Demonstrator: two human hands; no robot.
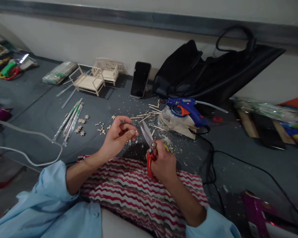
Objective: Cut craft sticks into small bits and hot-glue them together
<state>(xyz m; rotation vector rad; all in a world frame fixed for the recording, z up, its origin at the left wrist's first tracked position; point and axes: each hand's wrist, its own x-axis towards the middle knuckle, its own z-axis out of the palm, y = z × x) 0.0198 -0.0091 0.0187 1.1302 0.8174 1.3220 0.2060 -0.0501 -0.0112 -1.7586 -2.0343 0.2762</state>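
My right hand [165, 162] is closed round the handles of red-handled scissors [149, 135], whose blades point up and away from me. To the left of the blades, my left hand [123, 134] pinches a tiny pale piece [136, 132] between thumb and fingertip; it looks like a bit of wooden stick, but it is too small to be sure. Thin wooden sticks [139, 116] lie just beyond the blades. Left of my left hand are small cut bits [101, 129] and several flower-shaped wooden pieces [81, 121].
A blue glue gun [186, 105] rests on a clear container [167, 117], its black cord trailing right. Behind stand two miniature wooden furniture frames [89, 82], a phone [140, 79] and a black bag [201, 72]. Wrapped stick bundles [71, 122] lie left. A striped cloth [129, 188] covers my lap.
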